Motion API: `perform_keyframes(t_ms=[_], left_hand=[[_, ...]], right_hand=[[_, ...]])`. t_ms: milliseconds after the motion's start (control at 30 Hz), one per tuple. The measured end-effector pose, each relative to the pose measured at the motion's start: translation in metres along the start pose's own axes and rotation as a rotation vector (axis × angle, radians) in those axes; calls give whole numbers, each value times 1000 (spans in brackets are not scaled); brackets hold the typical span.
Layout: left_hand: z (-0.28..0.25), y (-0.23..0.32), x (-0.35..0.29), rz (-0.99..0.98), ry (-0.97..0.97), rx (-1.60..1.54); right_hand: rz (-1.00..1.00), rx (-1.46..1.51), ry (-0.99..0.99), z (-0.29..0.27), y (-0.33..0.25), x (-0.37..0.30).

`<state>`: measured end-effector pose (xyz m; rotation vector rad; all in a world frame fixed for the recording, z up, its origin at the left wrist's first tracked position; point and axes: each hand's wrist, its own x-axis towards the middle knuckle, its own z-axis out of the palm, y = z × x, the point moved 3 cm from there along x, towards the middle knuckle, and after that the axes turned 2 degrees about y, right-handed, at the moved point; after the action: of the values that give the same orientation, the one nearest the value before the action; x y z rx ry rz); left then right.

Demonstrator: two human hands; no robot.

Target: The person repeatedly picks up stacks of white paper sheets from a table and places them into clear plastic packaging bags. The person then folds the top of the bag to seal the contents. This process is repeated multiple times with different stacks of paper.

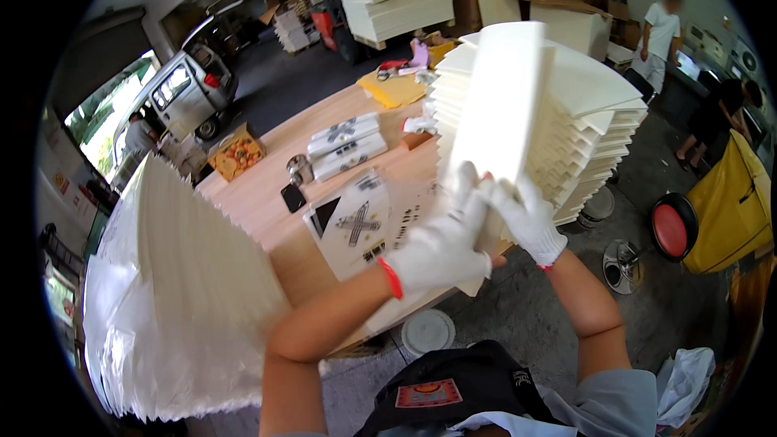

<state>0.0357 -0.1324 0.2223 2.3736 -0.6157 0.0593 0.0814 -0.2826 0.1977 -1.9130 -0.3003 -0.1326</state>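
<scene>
Both my hands wear white gloves with red cuffs, and they meet at the lower end of a tall, smooth white foam-like panel (502,97). My left hand (441,243) is closed at its lower left, slightly blurred, with a bare fingertip showing below. On the lower right edge, my right hand (530,218) has its fingers bent round the panel. The panel stands tilted up in front of a large stack of similar white sheets (595,85) with stepped edges. Printed clear plastic bags (356,222) lie on the wooden table (283,133), left of my hands.
A tall plastic-wrapped stack of white sheets (178,299) rises at the left. On the table are rolled printed bags (348,146), a phone (293,198) and yellow material (392,89). A round stool (670,226) and lidded bucket (428,332) stand on the floor. People work beyond.
</scene>
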Motion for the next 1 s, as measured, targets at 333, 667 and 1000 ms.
perform_keyframes(t_ms=[333, 667, 1000], left_hand=[[-37, -128, -64, -223, 646, -1288], [82, -91, -149, -440, 292, -740], [79, -60, -67, 16, 336, -173]], right_hand=[[-664, -911, -402, 15, 41, -22], [168, 88, -947, 72, 111, -17], [-206, -1130, -896, 154, 57, -2]])
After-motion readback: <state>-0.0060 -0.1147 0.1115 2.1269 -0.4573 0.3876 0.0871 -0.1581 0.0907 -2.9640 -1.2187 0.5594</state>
